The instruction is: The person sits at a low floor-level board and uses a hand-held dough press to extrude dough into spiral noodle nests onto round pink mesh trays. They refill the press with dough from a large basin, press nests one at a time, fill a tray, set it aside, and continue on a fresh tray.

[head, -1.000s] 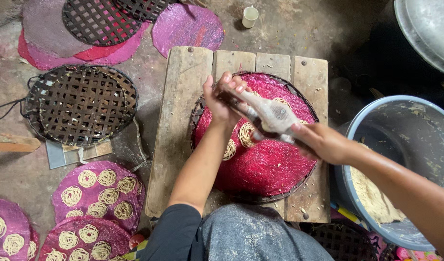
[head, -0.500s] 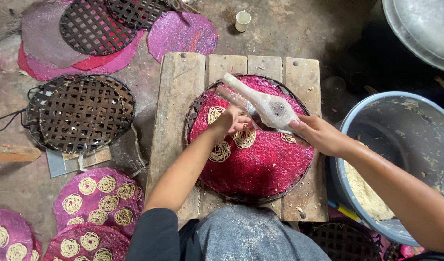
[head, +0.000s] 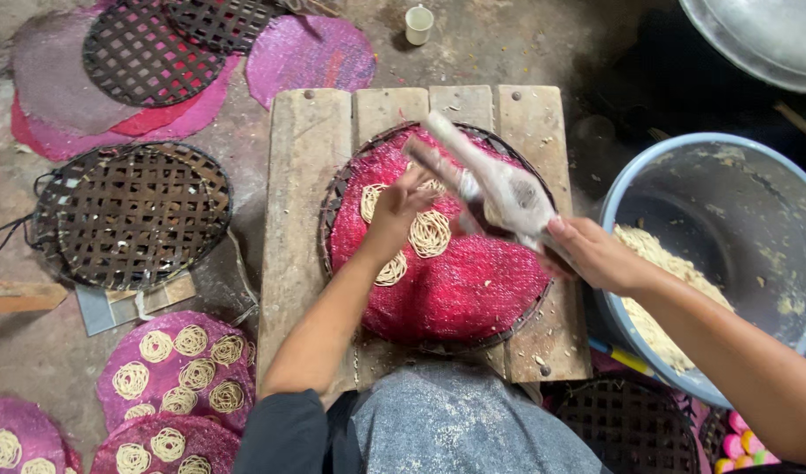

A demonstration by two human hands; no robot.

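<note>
press (head: 495, 189) in right hand (head: 596, 254), left hand (head: 394, 215) beside

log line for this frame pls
left hand on noodle coils | right hand grips dough press | pink mat on wooden board

The right hand (head: 596, 254) covers the rear grip of the dough press (head: 495, 189); the fingers wrap out of sight beneath it. The press hides part of the pink mesh mat (head: 464, 290) and the noodle coil under its nozzle. The left hand (head: 394, 211) hides part of one noodle coil (head: 372, 200). The blue basin (head: 727, 167) is cut off by the right edge. The metal lid (head: 763, 35) is cut off at the top right corner. The purple mats with coils (head: 170, 360) run past the bottom edge.
</note>
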